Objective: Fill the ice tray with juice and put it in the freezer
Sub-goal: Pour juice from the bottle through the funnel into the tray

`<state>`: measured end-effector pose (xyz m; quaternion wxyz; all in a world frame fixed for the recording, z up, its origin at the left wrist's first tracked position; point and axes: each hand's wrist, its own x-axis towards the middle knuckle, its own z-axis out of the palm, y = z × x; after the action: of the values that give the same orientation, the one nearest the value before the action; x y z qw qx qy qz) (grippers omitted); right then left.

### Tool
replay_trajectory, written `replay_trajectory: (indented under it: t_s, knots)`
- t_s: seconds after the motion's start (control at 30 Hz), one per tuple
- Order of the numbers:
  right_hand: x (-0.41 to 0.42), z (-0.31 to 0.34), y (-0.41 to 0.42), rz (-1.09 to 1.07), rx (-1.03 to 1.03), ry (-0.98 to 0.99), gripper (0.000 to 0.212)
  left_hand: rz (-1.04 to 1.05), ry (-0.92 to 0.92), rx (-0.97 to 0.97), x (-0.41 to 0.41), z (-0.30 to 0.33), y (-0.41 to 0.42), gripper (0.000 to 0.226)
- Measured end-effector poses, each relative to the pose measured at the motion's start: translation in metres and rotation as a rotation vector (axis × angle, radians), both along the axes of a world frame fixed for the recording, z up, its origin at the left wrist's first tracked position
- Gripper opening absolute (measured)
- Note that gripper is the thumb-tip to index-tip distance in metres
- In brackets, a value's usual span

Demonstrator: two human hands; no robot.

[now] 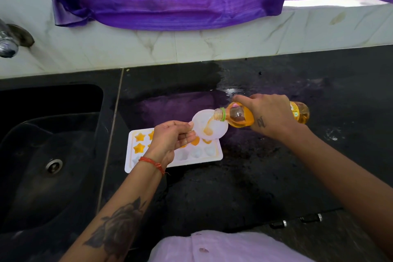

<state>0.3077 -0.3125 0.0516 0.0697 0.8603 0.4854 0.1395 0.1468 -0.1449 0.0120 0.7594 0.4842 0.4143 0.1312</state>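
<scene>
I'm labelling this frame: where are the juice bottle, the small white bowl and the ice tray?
juice bottle [240, 117]: head view, on its shoulder.
small white bowl [219, 128]: head view, inner wall.
ice tray [220, 154]: head view, right rim.

I see both forearms reaching forward from the near edge. My left hand [173, 137] is raised in the middle, palm turned to the right, fingers [187, 134] curled and pinching something thin. A red thread is tied around this wrist, and the left forearm has a dark tattoo. My right hand [268, 115] is further right, knuckles up, fingers wrapped downward in a closed grip, with a small tattoo on its back.
</scene>
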Motion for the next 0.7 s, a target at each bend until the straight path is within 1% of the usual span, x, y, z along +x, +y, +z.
replay_trajectory:
  t_s: [0.23, 0.33, 0.53, 0.63, 0.7]
  knots:
    - [-0.004, 0.004, 0.002, -0.016, 0.048, 0.084, 0.058, -0.002, -0.01, 0.004, -0.003, 0.002, 0.001, 0.004]
    - [-0.009, 0.009, 0.005, -0.013, 0.042, 0.12, 0.061, 0.009, -0.021, 0.005, -0.006, 0.004, 0.002, 0.004]
    - [-0.025, 0.018, 0.017, 0.037, 0.047, 0.156, 0.062, 0.043, -0.037, 0.007, -0.022, 0.008, 0.009, 0.006]
    - [-0.035, 0.02, 0.028, 0.076, 0.07, 0.169, 0.055, 0.084, -0.032, 0.022, -0.038, 0.011, 0.017, 0.006]
    - [-0.041, 0.021, 0.037, 0.104, 0.067, 0.162, 0.054, 0.11, -0.022, 0.039, -0.05, 0.014, 0.024, 0.004]
